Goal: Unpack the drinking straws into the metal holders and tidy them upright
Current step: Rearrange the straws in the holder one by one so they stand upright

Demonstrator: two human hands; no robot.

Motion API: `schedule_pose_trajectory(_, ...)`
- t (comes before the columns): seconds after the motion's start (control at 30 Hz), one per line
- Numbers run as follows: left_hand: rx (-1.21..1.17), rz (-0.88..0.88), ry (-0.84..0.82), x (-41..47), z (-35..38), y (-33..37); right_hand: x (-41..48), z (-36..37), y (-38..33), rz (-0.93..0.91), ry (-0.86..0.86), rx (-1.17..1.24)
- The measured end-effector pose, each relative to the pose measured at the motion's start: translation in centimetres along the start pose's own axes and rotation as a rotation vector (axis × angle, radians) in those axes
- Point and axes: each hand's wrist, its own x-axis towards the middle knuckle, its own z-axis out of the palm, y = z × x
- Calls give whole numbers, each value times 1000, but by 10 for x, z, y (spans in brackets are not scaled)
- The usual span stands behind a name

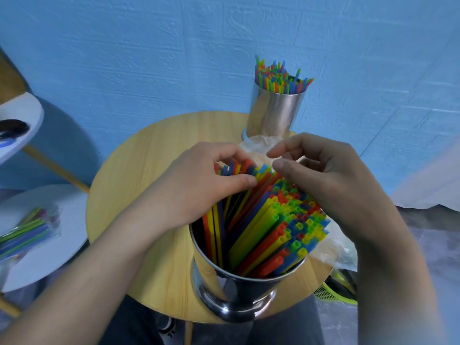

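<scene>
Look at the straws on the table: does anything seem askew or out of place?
The straws in the near holder lean to one side rather than upright, leaving a gap on its left. The left hand grips their tips.

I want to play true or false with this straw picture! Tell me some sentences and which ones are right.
1. Two metal holders, the near holder and the far holder, stand on the wooden table. True.
2. The far holder is empty. False: coloured straws fill it.
3. The left hand pinches the tops of the near straws. True.
4. The near straws all stand straight up. False: many lean sideways.
5. A packet of straws lies on the white round surface at the left. True.
</scene>
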Motion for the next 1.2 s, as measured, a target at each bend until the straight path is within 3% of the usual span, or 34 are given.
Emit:
schedule_pose_trajectory(0.27, -210, -1, -69, 2, 0, 3, 0, -2, -4, 53, -68, -13)
schedule_pose_trajectory(0.6, -254, -26, -78, 2, -2, 7, -2, -3, -4, 45, -82, 16)
schedule_pose_trajectory(0.73, -250, 58, -52, 4, -7, 12, -3, -1, -2, 21, -50, 47)
schedule_pose_trajectory(0.93, -419, 212, 72, 8, -16, 26, -5, 0, -3, -17, 18, 25)
schedule_pose_trajectory(1.2, -964, 137, 387, 13, -27, 30, -10, -1, -6, -58, -22, 39)
